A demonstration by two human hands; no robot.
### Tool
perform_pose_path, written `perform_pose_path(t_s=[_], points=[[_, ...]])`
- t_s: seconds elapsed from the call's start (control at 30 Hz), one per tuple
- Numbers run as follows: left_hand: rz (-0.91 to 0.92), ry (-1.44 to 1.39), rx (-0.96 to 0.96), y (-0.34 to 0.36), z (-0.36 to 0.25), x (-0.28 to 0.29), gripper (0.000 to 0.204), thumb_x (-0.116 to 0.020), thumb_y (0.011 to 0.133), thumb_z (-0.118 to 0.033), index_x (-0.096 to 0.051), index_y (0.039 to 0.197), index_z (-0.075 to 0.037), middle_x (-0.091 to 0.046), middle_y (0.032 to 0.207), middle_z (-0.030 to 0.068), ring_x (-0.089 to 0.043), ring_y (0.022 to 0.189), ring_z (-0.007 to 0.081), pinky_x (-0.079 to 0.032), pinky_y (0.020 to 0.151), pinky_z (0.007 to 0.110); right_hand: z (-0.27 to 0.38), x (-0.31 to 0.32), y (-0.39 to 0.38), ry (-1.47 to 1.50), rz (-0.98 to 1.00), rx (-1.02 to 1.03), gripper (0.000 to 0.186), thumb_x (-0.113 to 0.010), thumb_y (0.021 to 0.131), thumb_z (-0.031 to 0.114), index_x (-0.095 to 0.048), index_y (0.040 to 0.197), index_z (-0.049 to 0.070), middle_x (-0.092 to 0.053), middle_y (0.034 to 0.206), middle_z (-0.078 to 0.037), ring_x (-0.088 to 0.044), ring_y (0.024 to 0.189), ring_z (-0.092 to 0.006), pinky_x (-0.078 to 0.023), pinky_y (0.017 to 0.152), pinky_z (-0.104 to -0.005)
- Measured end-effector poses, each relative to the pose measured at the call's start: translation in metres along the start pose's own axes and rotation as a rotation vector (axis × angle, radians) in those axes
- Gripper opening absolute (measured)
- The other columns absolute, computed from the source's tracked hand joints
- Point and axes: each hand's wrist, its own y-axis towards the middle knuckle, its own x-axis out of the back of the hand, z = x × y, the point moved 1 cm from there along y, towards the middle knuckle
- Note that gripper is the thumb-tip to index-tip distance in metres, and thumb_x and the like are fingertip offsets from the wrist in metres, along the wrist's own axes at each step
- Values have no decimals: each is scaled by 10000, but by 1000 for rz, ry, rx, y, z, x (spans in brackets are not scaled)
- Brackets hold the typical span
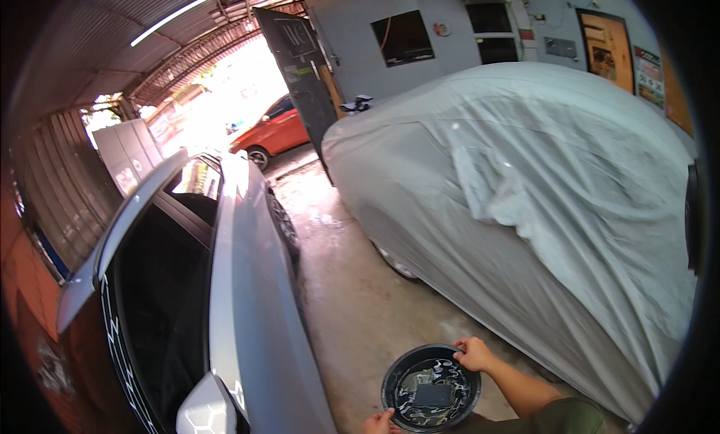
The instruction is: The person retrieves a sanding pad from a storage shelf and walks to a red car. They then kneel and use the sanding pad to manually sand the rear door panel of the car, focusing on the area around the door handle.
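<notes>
A round black basin point(389, 389) of clear liquid is held at the bottom centre, with a dark flat rectangular object point(433, 395) lying in it. My right hand point(474, 355) grips the basin's upper right rim, thumb over the edge. My left hand point(381, 424), cut off by the frame's lower edge, grips the lower left rim. The basin hangs above the concrete floor point(345, 306), between a silver car point(251, 291) on the left and a covered car point(517, 231) on the right.
The silver car's side mirror point(202, 408) juts out at lower left. Further back stand a dark door point(300, 89) and a red car point(285, 130) by the bright opening. A grey-blue wall point(345, 37) with windows and an orange doorway point(607, 52) runs behind the covered car.
</notes>
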Motion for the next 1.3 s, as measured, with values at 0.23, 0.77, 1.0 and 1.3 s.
perform_pose_path(t_s=[0.23,0.77,1.0,1.3], points=[[-116,-595,649,214,-101,-1,680,-826,870,-346,-568,1388,12,-603,838,99,-661,705,235,-595,647,366,84,-6,242,48,61,20,378,-777,840,185,-736,1193,55,-769,1049,-193,-742,970,-326,-569,889,-422],[41,-435,491,825,-152,99,407,-714,981,-364,-647,966,37,-606,740,59,-634,587,166,-592,539,318,244,-79,765,100,9,22,436,-818,818,190,-739,1218,36,-738,891,-138,-705,822,-233,-564,792,-390],[27,-537,599,1066,-130,111,443,-816,881,-431,-739,1055,-31,-725,905,90,-682,784,214,-559,692,384,332,-103,1015,139,126,0,436,-800,853,183,-718,1244,8,-761,979,-147,-711,858,-215,-571,815,-356],[-248,-525,618,1296,-147,156,391,-763,926,-411,-745,951,-21,-690,791,81,-630,641,186,-517,590,343,468,-174,1305,15,301,134,458,-793,862,255,-720,1257,36,-770,1034,-160,-742,907,-260,-577,851,-368]])
